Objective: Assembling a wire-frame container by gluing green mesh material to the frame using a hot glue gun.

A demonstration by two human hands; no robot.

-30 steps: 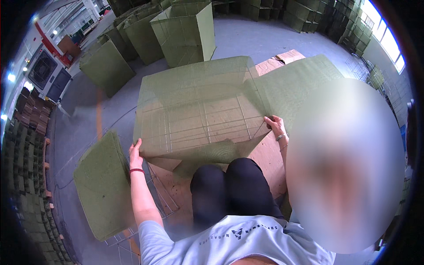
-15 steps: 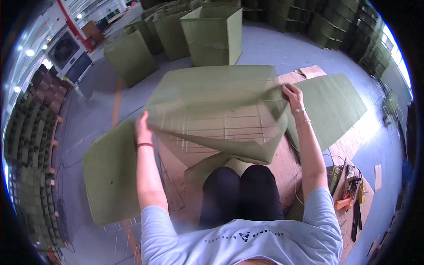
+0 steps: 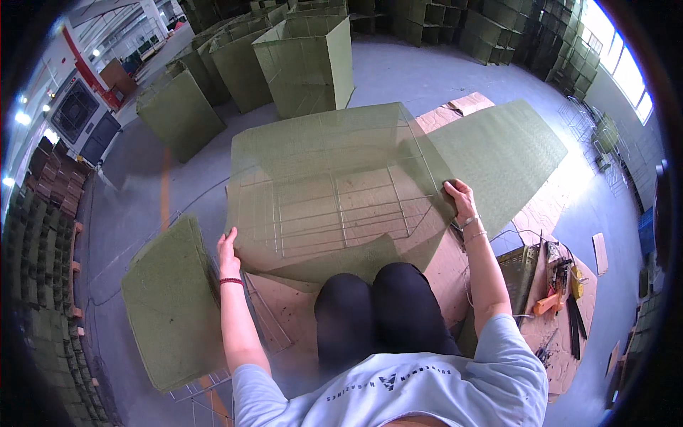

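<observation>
Green mesh panel [image 3: 334, 185] on a wire frame [image 3: 341, 213] lies before our knees. Left hand [image 3: 228, 252] and right hand [image 3: 461, 201], well apart, each grip a near corner. Cardboard [image 3: 455, 263] underneath, grey concrete floor [image 3: 420, 75]; finished green bins [image 3: 306, 64] beyond, tools [image 3: 558, 285] at right.

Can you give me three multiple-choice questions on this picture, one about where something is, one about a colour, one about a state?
1. Where do the hand tools lie?
A. at the person's right
B. at the person's left
C. on the mesh panel

2. What colour is the band on the left hand wrist?
A. blue
B. red
C. white

3. How is the green mesh sheet over the wire frame held?
A. by both hands
B. by the right hand only
C. by neither hand

Answers: A, they sit on cardboard at the right; B, a red band shows; A, each hand grips one edge.
</observation>
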